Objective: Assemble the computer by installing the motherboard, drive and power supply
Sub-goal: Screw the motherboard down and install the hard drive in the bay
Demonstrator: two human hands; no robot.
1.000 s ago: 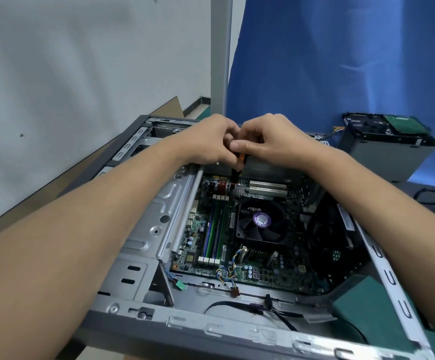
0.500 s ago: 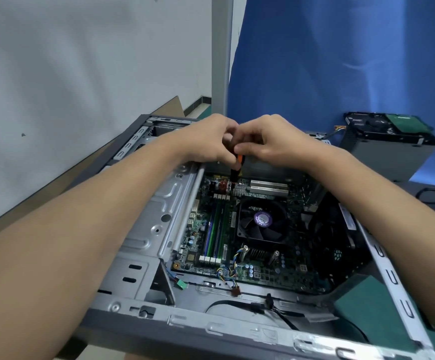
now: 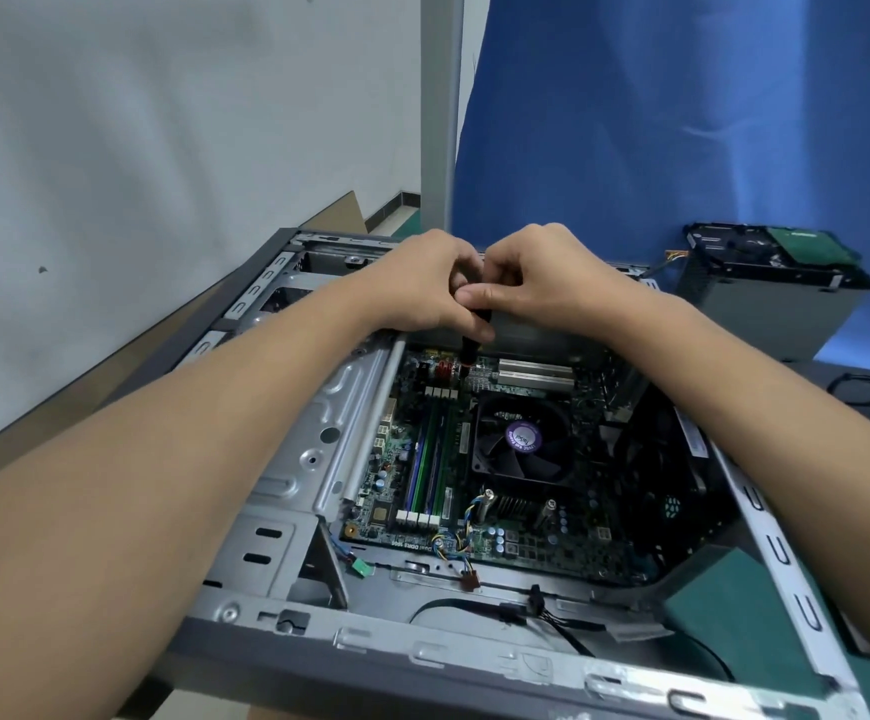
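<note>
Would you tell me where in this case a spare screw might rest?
The metal plate left of the motherboard, between the silver bar and the left forearm, is bare. The near strip carries black cables; the far end is crowded, where the left hand and right hand hold the screwdriver.

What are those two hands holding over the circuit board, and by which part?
A black-handled screwdriver, upright. The left hand and right hand both grip the top of its handle; its tip points down at the motherboard.

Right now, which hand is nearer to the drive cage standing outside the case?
Right. The right hand is left of the drive cage; the left hand is farther left. Both grip the screwdriver.
</note>
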